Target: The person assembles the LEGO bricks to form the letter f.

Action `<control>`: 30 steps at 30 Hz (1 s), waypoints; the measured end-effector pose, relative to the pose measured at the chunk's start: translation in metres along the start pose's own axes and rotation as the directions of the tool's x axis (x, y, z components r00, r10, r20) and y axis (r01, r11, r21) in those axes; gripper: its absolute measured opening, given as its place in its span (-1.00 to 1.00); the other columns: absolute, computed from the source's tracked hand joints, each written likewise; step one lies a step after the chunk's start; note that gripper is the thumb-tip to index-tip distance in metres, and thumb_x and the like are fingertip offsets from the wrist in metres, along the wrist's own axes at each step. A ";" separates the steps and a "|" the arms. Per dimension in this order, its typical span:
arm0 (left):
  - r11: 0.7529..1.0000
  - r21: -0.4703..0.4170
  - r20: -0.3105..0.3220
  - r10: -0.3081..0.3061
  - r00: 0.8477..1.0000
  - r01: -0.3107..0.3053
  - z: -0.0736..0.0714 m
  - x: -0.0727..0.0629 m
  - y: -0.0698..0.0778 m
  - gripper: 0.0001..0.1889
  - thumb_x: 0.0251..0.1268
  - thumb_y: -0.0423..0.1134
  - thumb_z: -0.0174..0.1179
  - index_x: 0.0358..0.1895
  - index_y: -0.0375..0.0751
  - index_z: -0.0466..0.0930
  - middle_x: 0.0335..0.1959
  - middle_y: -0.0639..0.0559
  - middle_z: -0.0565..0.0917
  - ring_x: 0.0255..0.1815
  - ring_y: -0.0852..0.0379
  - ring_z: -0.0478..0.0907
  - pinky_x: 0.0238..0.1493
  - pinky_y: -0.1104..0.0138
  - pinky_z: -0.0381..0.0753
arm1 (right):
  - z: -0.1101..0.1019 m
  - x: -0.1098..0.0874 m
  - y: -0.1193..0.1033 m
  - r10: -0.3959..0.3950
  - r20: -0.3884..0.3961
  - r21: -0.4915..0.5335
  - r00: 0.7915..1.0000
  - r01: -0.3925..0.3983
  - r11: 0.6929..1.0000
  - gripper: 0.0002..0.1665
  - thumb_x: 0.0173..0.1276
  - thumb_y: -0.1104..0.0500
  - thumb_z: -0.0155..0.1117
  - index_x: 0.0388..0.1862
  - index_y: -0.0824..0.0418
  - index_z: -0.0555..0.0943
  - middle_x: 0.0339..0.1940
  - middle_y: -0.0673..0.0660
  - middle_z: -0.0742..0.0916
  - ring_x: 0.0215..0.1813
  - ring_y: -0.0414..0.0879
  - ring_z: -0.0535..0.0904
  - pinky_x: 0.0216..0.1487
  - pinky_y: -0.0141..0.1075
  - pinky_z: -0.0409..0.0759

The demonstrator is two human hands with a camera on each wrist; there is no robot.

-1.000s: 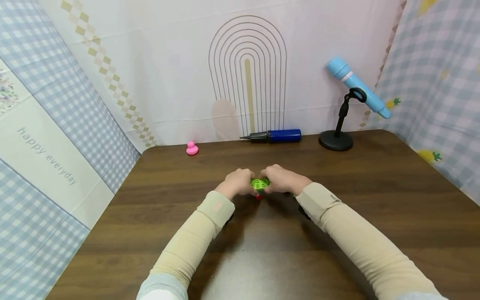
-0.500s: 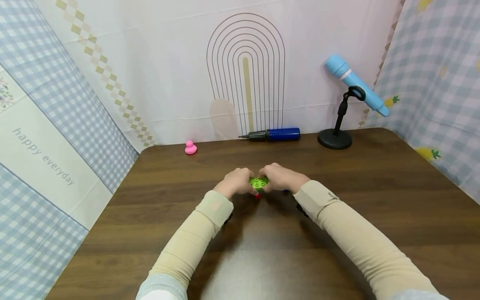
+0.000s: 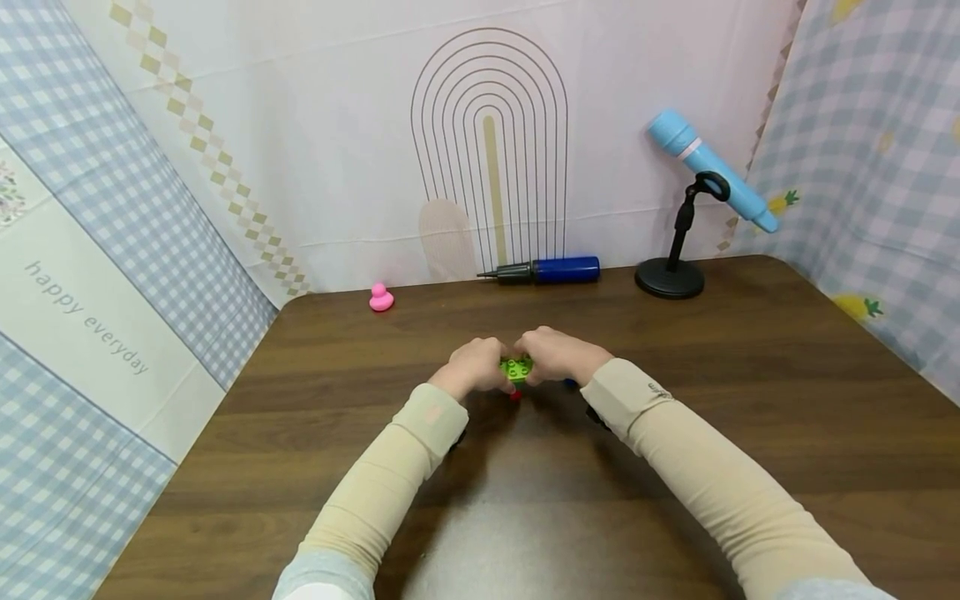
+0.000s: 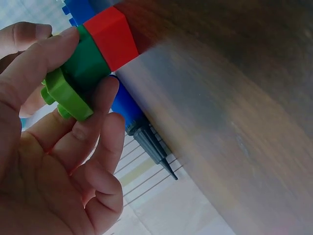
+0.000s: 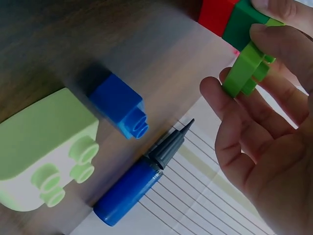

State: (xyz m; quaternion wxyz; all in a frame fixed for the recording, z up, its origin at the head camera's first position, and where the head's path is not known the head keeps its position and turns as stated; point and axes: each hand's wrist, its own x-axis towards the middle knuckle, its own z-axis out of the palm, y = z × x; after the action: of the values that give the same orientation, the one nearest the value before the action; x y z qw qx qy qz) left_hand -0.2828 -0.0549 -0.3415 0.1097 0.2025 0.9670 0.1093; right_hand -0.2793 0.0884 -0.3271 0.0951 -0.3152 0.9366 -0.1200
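Both hands meet over the middle of the table around a small stack of toy building bricks. A red brick [image 4: 113,39] is at the bottom, with a dark green brick [image 4: 87,62] on it. The thin light green brick [image 3: 516,369] sits on top, studs up, jutting past the dark green one. My left hand [image 3: 474,365] pinches the stack at the dark green brick between thumb and finger. From the other side, my right hand [image 3: 558,356] pinches the light green brick with its thumb and fingers. In the head view the fingers hide most of the stack.
Beside the right hand stand a blue brick [image 5: 119,104] and a larger pale green rounded brick [image 5: 49,129]. Along the back edge lie a blue hand pump [image 3: 566,269] and a pink duck [image 3: 381,297]. A light blue microphone [image 3: 712,171] rises beside its black stand [image 3: 671,277].
My right hand and forearm have shifted slightly left, uncovering a bit of the blue brick by the wrist. The left hand and the stack stay almost in place.
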 end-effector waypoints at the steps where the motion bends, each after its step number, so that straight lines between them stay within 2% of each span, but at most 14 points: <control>1: 1.000 -0.003 -0.002 -0.004 1.000 0.004 0.000 0.000 0.000 -0.54 -0.20 -0.07 0.37 -0.09 0.01 0.57 -0.46 0.16 0.52 -0.45 0.15 0.41 -0.51 0.30 0.36 | 0.000 0.000 0.000 0.002 0.003 0.004 1.000 -0.002 1.000 -0.78 -0.07 0.29 0.33 -0.36 0.23 0.58 -0.47 0.02 0.58 -0.43 -0.11 0.39 -0.39 -0.33 0.37; 9: 0.999 -0.032 0.010 -0.018 1.000 0.018 0.000 -0.001 -0.003 -0.67 -0.21 -0.05 0.37 -0.27 -0.02 0.60 -0.54 0.17 0.51 -0.49 0.16 0.41 -0.52 0.31 0.35 | 0.004 0.001 0.003 0.001 0.007 0.044 1.000 -0.001 0.999 -0.83 -0.05 0.28 0.33 -0.41 0.22 0.56 -0.51 0.00 0.57 -0.48 -0.15 0.39 -0.44 -0.36 0.37; 20: 1.000 -0.022 0.027 -0.005 1.000 0.006 0.000 0.001 -0.001 -0.74 -0.21 -0.06 0.37 -0.37 -0.01 0.59 -0.54 0.16 0.52 -0.50 0.16 0.40 -0.51 0.32 0.36 | 0.004 0.001 0.007 0.018 0.045 0.067 0.999 -0.021 0.998 -0.70 0.01 0.24 0.32 -0.22 0.26 0.58 -0.41 0.00 0.60 -0.41 -0.16 0.43 -0.35 -0.35 0.41; 25: 1.000 -0.012 0.032 -0.003 0.999 0.003 -0.001 0.002 0.001 -0.72 -0.19 -0.07 0.37 -0.35 -0.03 0.59 -0.51 0.16 0.52 -0.48 0.16 0.40 -0.50 0.32 0.36 | 0.000 -0.004 0.012 0.023 0.078 0.084 0.997 -0.029 0.996 -0.56 0.01 0.19 0.34 -0.08 0.28 0.54 -0.30 0.04 0.61 -0.35 -0.16 0.47 -0.31 -0.32 0.44; 30: 1.000 0.002 0.037 -0.010 0.999 0.010 -0.003 0.001 0.001 -0.68 -0.19 -0.07 0.36 -0.28 -0.06 0.60 -0.45 0.14 0.52 -0.45 0.15 0.38 -0.46 0.31 0.35 | -0.009 -0.014 0.022 0.091 0.105 0.132 0.990 -0.105 0.986 -0.40 0.02 0.13 0.35 0.05 0.32 0.44 -0.15 0.16 0.59 -0.15 -0.05 0.50 -0.19 -0.23 0.46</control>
State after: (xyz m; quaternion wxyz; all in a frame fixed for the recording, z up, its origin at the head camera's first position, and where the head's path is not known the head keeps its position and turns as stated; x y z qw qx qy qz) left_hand -0.2837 -0.0542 -0.3382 0.1281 0.1997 0.9659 0.1039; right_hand -0.2834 0.1156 -0.3231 0.1685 -0.2669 0.9346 -0.1638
